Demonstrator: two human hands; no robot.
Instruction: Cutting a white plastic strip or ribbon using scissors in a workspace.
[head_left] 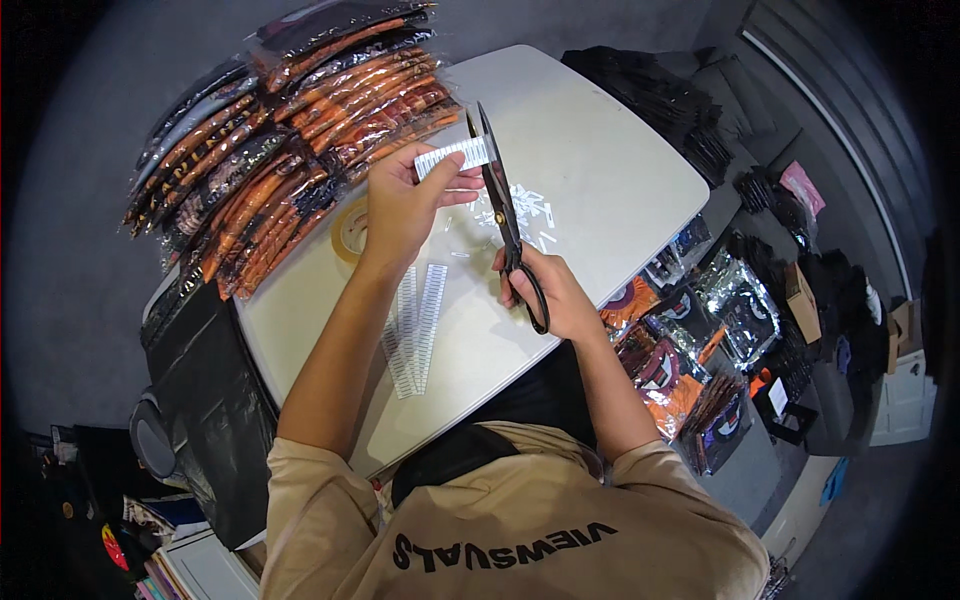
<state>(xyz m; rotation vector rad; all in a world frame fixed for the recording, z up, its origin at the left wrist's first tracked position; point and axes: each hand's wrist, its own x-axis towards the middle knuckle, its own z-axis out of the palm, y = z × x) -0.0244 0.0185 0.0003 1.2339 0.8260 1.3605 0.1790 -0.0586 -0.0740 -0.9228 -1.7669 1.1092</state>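
Observation:
My left hand (pixel 405 200) pinches a short white strip of printed labels (pixel 448 158) above the table. In my right hand (pixel 548 290) is a pair of large black scissors (pixel 508 215), fingers through the handles. The blades point away from me and stand parted at the strip's right end. Below them lies a scatter of small white cut pieces (pixel 525 208) on the white table (pixel 600 150). Two longer label strips (pixel 418 330) lie crossed beside my left forearm. A roll of yellowish tape (pixel 350 232) sits partly behind my left wrist.
Tall stacks of plastic-bagged folded garments (pixel 350 90), orange and black, fill the table's far left. Black folded cloth (pixel 660 105) is piled beyond the right edge. More bagged garments (pixel 660 360) lie at the lower right. A black plastic bag (pixel 210 400) hangs at the left.

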